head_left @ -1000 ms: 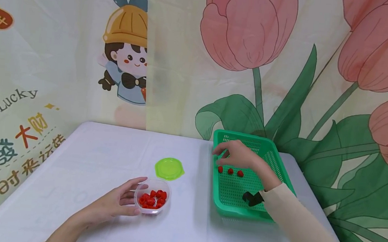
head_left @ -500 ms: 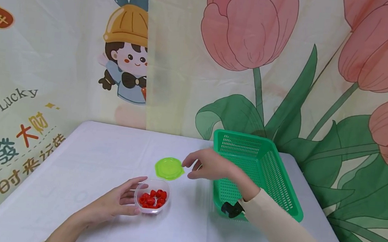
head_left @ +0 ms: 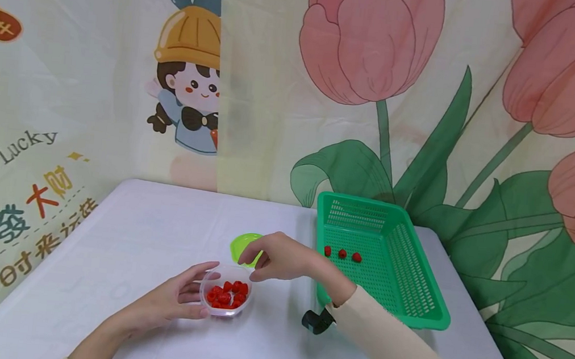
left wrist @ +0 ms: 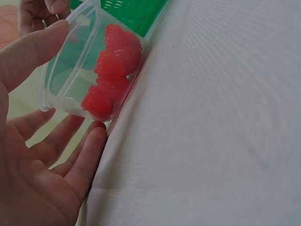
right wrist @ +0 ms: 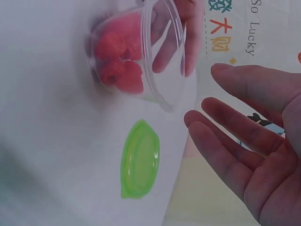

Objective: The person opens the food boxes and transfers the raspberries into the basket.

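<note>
The left hand is grasping the clear container of raspberries between the surface's left edge and the green basket, probably steadying it. The right hand, fingers released, is hovering just beside the rim, holding nothing visible. The lid is lying toward the back edge, apparently keeping the opening accessible.

a pale backdrop with pink tulips rises beyond the right grip. beneath that grip spreads a white tabletop, softly lit.
</note>
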### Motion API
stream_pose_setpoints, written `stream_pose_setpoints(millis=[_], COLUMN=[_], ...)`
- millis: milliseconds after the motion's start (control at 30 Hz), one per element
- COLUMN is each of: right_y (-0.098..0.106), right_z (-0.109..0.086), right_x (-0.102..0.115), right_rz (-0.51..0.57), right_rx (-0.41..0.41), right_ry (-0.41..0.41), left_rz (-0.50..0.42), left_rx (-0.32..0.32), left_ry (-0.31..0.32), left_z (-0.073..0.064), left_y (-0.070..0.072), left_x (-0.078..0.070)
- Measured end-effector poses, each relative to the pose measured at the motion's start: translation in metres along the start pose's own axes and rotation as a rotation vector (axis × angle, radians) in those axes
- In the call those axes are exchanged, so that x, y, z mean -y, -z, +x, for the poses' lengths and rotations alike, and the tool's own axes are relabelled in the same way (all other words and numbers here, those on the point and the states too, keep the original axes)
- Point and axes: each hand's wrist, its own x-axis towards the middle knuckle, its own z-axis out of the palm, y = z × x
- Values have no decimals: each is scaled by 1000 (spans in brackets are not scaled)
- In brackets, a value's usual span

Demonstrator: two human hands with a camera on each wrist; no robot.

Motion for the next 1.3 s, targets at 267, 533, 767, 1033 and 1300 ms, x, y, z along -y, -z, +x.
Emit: stream_pose_setpoints(millis=[267, 533, 767, 1033, 1300], right_y=[-18, -29, -37, -42, -44], right_z=[12, 21, 30, 36, 39], right_x=[-3, -2, 0, 0, 3], right_rz=[20, 44, -14, -61, -97], right_rx=[29, 89, 121, 156, 150], right_ry=[12, 40, 52, 41, 6], left_rz=[1, -9, -18, -1, 1], left_rx=[1, 0, 5, 6, 8], left_ry=[10, 11, 19, 3, 7], left_z=[-1, -1, -1, 0, 0], left_y=[0, 0, 0, 0, 0], left_x=[1, 1, 1, 0, 0])
